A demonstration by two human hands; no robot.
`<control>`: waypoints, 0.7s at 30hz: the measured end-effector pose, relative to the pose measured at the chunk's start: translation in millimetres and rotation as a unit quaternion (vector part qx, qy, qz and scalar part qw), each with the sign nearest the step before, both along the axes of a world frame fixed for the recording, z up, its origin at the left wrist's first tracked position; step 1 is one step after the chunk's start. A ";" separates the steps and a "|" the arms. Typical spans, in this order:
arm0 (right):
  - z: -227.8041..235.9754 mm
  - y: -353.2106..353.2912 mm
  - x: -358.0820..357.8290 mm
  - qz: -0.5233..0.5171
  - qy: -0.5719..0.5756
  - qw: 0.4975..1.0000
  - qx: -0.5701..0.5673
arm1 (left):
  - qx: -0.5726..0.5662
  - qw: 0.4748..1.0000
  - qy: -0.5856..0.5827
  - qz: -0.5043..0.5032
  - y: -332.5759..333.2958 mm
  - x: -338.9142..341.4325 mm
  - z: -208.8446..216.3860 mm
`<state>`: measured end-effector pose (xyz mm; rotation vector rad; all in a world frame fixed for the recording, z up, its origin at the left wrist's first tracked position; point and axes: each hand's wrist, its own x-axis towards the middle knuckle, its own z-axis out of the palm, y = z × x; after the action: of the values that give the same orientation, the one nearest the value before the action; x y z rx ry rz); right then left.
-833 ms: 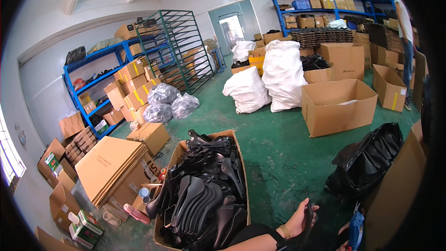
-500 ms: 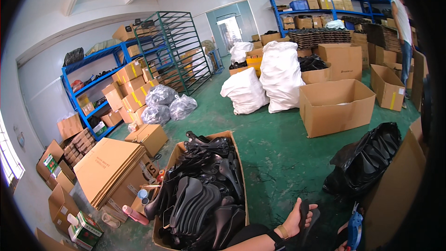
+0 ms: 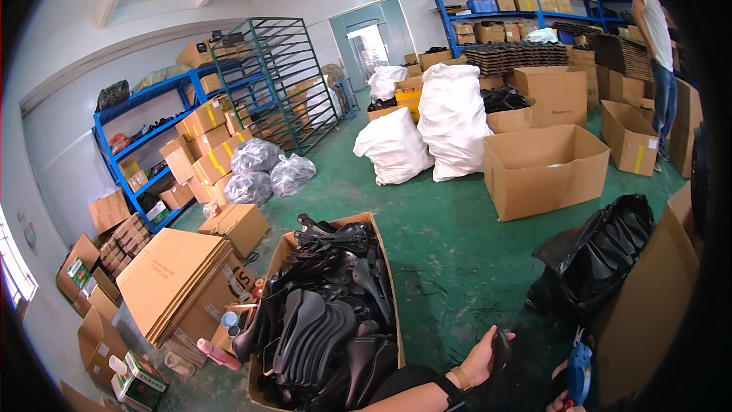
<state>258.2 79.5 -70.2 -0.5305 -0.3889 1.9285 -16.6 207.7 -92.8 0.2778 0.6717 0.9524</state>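
My left hand (image 3: 478, 360) reaches in from the lower edge, a band round its wrist, with its fingers closed on a black bicycle saddle shell (image 3: 500, 352). The shell is seen nearly edge-on. To its right, my right hand (image 3: 561, 397) is partly cut off by the lower edge. It grips blue-handled nippers (image 3: 581, 370), whose narrow metal jaws point upward, a short way apart from the shell. Left of my left forearm stands a cardboard box (image 3: 390, 290) heaped with black saddle shells (image 3: 316, 336), several of them nested in a stack.
A black plastic bag (image 3: 595, 255) of dark shells lies at right beside a cardboard panel (image 3: 648, 297). Ahead are an open carton (image 3: 545, 175) and white sacks (image 3: 454, 122). Flattened cartons (image 3: 171, 278) and a pink bottle (image 3: 219, 353) are at left. A person (image 3: 657, 53) stands far right.
The saddle shell has turned in my left hand and now shows a narrower side. My right hand shows a little more, still gripping the nippers. The whole view has shifted slightly.
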 end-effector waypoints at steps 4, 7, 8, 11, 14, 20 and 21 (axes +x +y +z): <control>-0.7 -0.6 -0.3 -0.006 -0.002 1.000 0.003 | -0.033 0.997 0.030 0.056 1.0 5.6 4.4; 2.0 -1.2 -1.7 -0.010 -0.009 1.000 0.001 | -0.028 0.998 0.018 0.061 0.8 6.8 -1.5; 3.0 -1.3 -2.1 -0.013 -0.014 1.000 -0.001 | -0.026 0.998 0.014 0.056 0.8 6.8 -2.7; 1.4 -0.9 0.3 -0.006 -0.014 1.000 0.004 | -0.026 0.998 0.019 0.059 0.4 7.8 -2.8; 0.8 -1.6 1.9 -0.010 -0.011 1.000 -0.004 | -0.031 0.998 0.037 0.048 -0.6 7.2 2.8; 5.9 -2.0 -1.7 -0.018 -0.016 1.000 -0.001 | 0.002 1.000 0.024 0.018 -0.2 -3.9 -0.6; 5.1 -1.4 -3.5 -0.014 -0.016 1.000 0.000 | 0.000 0.998 0.008 0.068 2.2 -9.5 -2.1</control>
<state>254.7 78.1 -65.1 -0.5648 -0.4002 1.8943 -26.1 209.9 -95.0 0.2415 0.7119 1.0811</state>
